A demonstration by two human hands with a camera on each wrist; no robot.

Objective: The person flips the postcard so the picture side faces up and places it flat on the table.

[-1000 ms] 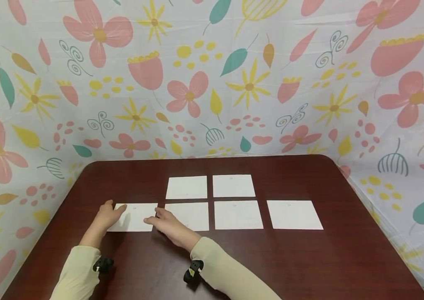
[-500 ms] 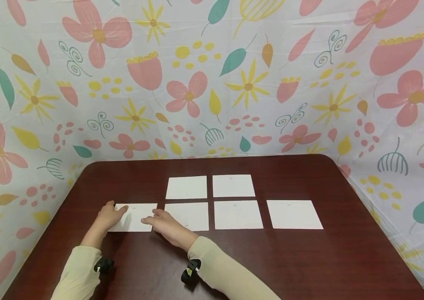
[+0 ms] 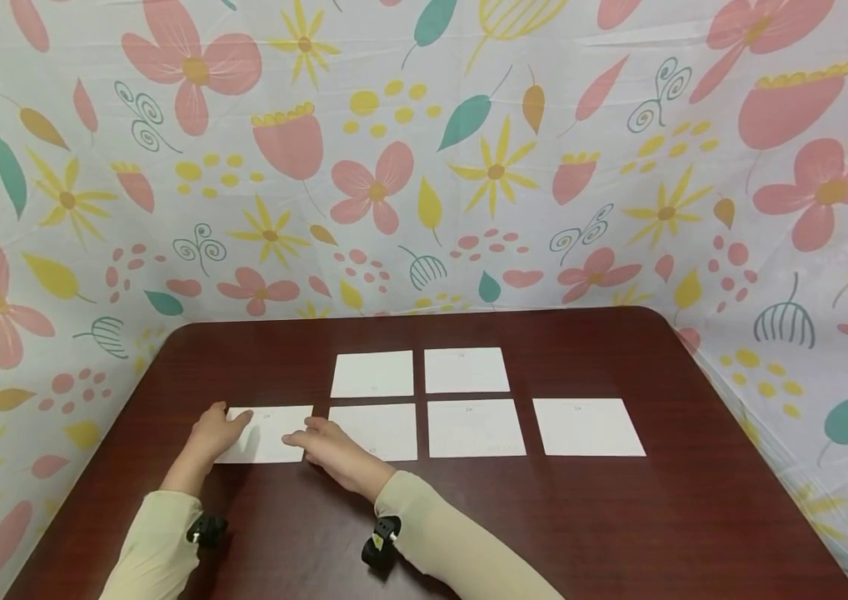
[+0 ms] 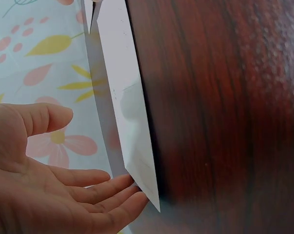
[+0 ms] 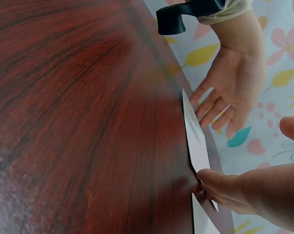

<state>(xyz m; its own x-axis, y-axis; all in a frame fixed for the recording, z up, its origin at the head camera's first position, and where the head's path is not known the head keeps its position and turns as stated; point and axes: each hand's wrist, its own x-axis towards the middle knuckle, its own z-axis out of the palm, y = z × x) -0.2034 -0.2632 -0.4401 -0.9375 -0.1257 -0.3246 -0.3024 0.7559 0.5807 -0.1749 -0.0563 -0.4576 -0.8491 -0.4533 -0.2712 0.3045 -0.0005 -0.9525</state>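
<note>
six sheets point(image 3: 266, 437) on the table point(image 3: 544, 525)

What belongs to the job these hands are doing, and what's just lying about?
Likely the job:
White rectangular paper sheet between left hand and right hand
Five matching white sheets

Probably just around:
Dark reddish wood-grain table
Flower-print white cloth
Black wrist devices

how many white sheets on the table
6 visible; any stacked wouldn't show. Far row: left sheet, right sheet. Near row, from left: first sheet by left hand, second sheet partly behind right hand, third sheet, fourth sheet.
</note>
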